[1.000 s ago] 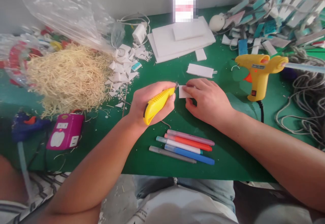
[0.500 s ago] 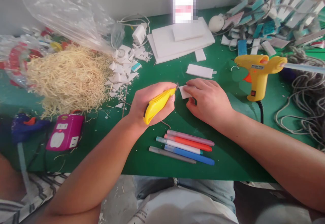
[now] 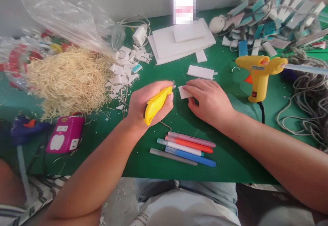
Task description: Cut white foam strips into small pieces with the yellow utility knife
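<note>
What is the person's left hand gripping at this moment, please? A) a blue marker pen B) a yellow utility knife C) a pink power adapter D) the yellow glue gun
B: the left hand is closed around the yellow utility knife, its tip near the small white piece that the right hand presses on the green table; the glue gun stands apart, untouched.

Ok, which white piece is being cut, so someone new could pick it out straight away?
Start at the yellow glue gun standing on the green table, then look left to the right hand. The small white piece lies flat under its fingertips, beside the yellow knife in the left hand. Unlike the bigger strip behind, a hand pins it.
</note>
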`<state>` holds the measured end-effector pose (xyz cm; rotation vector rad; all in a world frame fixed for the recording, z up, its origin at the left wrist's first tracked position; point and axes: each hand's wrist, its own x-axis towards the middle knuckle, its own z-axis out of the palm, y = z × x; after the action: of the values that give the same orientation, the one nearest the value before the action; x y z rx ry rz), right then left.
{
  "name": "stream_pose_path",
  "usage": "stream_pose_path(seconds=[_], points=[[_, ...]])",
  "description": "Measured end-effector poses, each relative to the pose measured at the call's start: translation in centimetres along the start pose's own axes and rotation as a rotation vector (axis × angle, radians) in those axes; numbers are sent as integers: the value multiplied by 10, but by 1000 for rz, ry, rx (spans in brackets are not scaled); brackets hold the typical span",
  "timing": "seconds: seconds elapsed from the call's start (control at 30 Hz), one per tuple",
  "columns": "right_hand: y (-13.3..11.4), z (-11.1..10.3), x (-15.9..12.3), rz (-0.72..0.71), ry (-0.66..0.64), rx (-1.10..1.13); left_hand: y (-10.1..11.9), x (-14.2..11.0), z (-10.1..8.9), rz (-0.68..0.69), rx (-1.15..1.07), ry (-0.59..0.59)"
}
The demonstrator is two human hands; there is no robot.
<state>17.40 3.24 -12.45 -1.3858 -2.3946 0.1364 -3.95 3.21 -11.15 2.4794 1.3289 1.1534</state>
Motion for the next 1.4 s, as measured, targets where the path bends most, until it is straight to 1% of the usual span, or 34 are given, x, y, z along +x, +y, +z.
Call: stream_pose_path(seconds=[0.07,0.17,0.23,0.3,0.37,0.47,0.6,0.73,0.9,1.07,1.2,1.4], points=[[0,1,-2,-31,56,20,0,0,-1,-22,11,43],[0,2,-3,0,106,-25,-1,0,-2,-40,-3,146],[1,3,-4,26,81,-52,-3,0,-2,-47,-15,204],[3,3,-3,18,34,-50,-6,0,-3,-67,-6,229],[4,3,-2,-15,0,-31,-8,0,-3,-61,23,229],[3,2,-2,-52,-10,-11,-7,0,-2,-50,31,230],[-1,0,-3,-27,-10,-18,0,-1,-4,-89,-49,184],[-1,1,-2,-28,-31,-31,5,-1,-7,-86,-93,154],[3,2,-1,-56,-36,-16,4,-1,-7,-65,-51,167],[1,2,-2,-42,13,-32,2,-1,-7,-45,6,171],[0,2,-3,-50,-10,-48,1,0,-7,-55,16,186],[5,2,-1,-60,-27,-36,2,0,-6,-87,1,174]])
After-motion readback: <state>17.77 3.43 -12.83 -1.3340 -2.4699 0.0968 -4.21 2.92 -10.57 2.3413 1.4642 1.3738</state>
